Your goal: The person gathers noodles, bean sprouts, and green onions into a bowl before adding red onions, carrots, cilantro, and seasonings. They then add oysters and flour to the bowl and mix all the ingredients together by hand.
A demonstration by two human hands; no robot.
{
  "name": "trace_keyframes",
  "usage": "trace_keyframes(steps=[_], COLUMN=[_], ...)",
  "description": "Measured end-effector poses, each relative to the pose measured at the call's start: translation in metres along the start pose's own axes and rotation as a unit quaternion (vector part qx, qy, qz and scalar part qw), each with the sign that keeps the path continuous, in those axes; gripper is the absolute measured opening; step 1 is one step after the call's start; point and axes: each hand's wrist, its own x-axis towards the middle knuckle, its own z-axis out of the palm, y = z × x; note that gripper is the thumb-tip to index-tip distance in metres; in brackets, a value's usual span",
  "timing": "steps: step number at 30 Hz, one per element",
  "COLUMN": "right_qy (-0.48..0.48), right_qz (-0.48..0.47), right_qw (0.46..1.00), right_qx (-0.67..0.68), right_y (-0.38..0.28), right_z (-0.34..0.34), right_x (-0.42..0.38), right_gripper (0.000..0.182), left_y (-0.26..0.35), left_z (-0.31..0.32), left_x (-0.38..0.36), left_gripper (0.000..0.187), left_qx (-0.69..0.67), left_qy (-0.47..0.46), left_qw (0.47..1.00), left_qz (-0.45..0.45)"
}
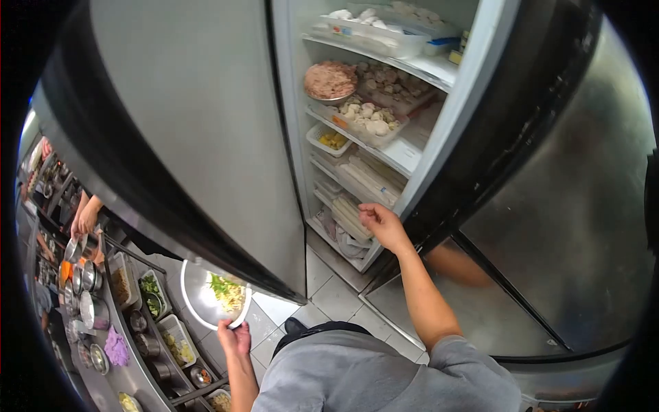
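My left hand (235,336) grips the rim of a steel bowl (194,292), beside the lower edge of the open fridge door (199,123). In the bowl lie chopped greens (223,283) and pale yellow chopped pieces (232,301). My right hand (381,225) is in front of the fridge's lower shelves, its fingers curled in with nothing seen in them. Behind it are long pale wrapped packs (349,214). Higher up sit a bowl of minced meat (330,80), a tray of white dumpling-like pieces (374,122) and a tub with yellow pieces (333,140).
More white pieces fill a plastic tub (374,36) on the top shelf. A steel door (556,226) stands at right. At left, a counter (127,381) bears several metal bowls and a purple cloth-like item (117,347). Another person's hand (87,216) is beyond it.
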Motion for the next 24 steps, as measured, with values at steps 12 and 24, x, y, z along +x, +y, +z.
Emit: trace_keyframes(steps=[12, 24], right_qy=[-0.007, -0.082], right_qz=[0.156, 0.027], right_qw=[0.988, 0.965], right_qx=[-0.015, -0.246], right_y=[0.038, 0.085], right_z=[0.044, 0.076], right_x=[0.161, 0.177], right_gripper=[0.044, 0.049], left_y=[0.063, 0.006], left_z=[-0.102, -0.165], left_x=[0.051, 0.044], left_gripper=[0.034, 0.019], left_qx=[-0.05, 0.227], left_qy=[0.086, 0.1], left_qw=[0.992, 0.966], left_qz=[0.072, -0.077])
